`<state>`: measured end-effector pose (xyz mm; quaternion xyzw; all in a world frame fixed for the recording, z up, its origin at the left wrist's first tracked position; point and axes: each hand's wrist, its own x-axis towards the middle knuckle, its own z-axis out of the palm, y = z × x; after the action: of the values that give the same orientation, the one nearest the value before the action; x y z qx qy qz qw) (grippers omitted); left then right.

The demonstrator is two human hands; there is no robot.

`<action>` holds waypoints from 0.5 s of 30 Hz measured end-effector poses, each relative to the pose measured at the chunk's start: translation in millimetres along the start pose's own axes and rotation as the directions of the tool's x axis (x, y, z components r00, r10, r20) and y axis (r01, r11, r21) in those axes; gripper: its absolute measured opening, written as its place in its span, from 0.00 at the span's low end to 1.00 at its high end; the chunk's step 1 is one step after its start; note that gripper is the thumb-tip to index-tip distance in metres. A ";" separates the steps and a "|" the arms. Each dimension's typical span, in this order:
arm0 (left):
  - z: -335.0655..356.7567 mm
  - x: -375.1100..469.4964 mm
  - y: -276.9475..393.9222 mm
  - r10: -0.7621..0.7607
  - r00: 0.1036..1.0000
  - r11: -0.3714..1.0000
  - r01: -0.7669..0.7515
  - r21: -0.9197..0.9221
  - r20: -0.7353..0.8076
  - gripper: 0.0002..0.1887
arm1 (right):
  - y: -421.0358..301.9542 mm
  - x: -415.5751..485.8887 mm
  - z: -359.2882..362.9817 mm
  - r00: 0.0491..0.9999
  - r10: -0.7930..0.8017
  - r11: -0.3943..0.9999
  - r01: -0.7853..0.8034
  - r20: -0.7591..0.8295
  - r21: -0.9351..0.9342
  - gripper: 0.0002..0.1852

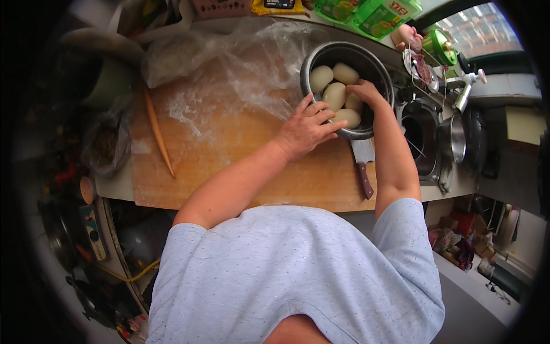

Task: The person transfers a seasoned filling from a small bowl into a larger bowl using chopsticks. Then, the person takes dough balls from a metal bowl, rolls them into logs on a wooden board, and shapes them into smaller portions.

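A round metal pot stands at the back right of a floured wooden board. Several smooth, pale oval dough pieces lie inside it. My left hand rests over the pot's near-left rim, fingers spread, fingertips close to the nearest piece. My right hand reaches into the pot from the right, its fingers at a dough piece that they partly cover; whether they grip it cannot be told. A cleaver with a brown handle lies just in front of the pot, its blade tip partly hidden by it.
A tapered wooden rolling pin lies on the board's left side. Crumpled clear plastic covers the back, beside a bagged white mass. A sink and a metal bowl are at the right; green packages stand behind.
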<state>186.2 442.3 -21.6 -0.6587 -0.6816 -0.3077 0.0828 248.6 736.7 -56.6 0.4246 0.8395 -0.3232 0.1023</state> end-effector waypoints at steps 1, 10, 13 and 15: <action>3.0 1.1 -1.4 0.014 0.999 1.000 -0.014 0.000 -0.034 0.22 | -0.7 -1.5 0.6 1.000 -0.012 1.000 0.012 -0.002 0.015 0.34; 9.2 -1.2 -4.3 -0.009 0.998 1.000 0.010 0.012 -0.060 0.17 | -16.7 -17.8 -2.6 0.998 -0.047 0.990 0.041 -0.043 -0.133 0.35; 6.1 -0.2 -3.7 -0.007 0.999 0.999 0.010 0.044 -0.052 0.16 | -21.0 -30.8 -2.6 0.997 -0.006 0.974 0.024 0.083 -0.224 0.41; 5.4 0.7 -2.9 0.002 0.999 0.998 0.001 0.065 -0.051 0.15 | -20.0 -42.2 -0.2 0.991 -0.135 0.866 0.123 0.010 -0.484 0.42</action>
<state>184.9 445.9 -26.4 -0.6478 -0.6887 -0.3021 0.1214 259.1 700.9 -28.5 0.3322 0.9212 -0.1045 0.1732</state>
